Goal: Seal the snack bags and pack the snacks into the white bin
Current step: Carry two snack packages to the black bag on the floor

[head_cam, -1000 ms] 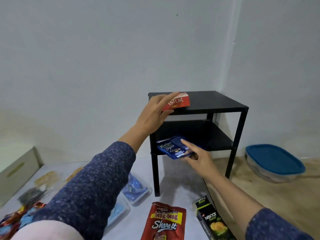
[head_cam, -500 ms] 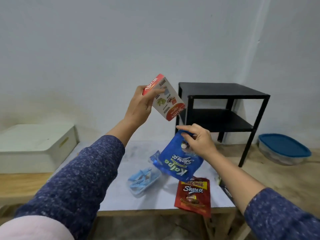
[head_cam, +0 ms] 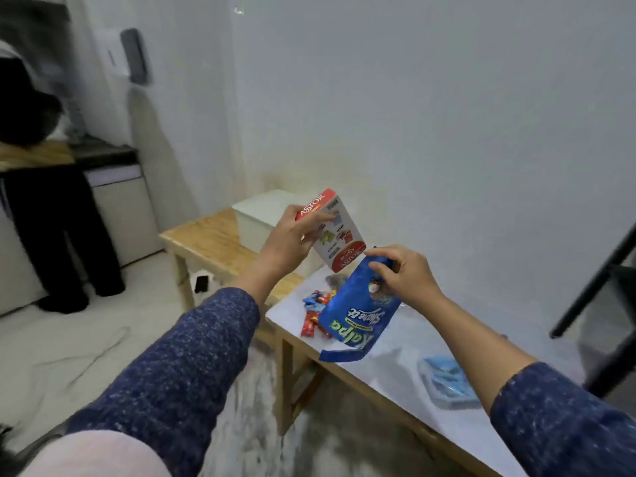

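Left hand [head_cam: 287, 244] is gripping red-and-white cardboard Astor box [head_cam: 339, 232], fingers curled around it; at four o'clock, right hand [head_cam: 404, 275] is pinching blue foil Kalpa pouch [head_cam: 358, 315]; white plastic bin [head_cam: 261, 218] is sitting at eleven o'clock.

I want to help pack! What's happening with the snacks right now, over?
Left hand grips Astor box. Right hand pinches blue Kalpa bag by its top. White bin beyond them, nothing blocking it.

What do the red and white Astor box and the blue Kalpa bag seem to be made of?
The red and white Astor box, held by the left hand, looks like thin printed cardboard: flat faces, crisp folded edges. The blue Kalpa bag, pinched at its top by the right hand, looks like glossy plastic film: it hangs limp and creased, with a slight sheen.
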Demonstrator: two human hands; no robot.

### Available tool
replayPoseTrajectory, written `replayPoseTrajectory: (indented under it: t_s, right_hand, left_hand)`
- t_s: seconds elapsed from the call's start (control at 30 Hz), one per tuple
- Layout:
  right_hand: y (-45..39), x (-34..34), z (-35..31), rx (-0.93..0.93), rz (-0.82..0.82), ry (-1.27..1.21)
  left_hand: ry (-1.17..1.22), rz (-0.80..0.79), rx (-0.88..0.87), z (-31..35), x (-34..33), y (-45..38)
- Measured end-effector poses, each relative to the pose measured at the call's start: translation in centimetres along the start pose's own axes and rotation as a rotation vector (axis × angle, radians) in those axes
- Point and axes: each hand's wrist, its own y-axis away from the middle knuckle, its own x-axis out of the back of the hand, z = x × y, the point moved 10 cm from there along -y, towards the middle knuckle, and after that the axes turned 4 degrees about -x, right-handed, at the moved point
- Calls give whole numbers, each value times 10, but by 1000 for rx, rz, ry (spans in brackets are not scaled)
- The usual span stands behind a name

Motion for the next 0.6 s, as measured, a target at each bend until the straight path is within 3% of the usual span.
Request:
replayPoseTrajectory:
  t_s: [0.4, 0.6]
  right_hand:
    - [-125, -281, -155, 298, -478, -184]
    - [-149, -403, -256, 454, -702, -236]
  left_hand:
    - [-294, 78, 567, -252, 150, 119]
    - [-419, 201, 838, -316, 237, 206]
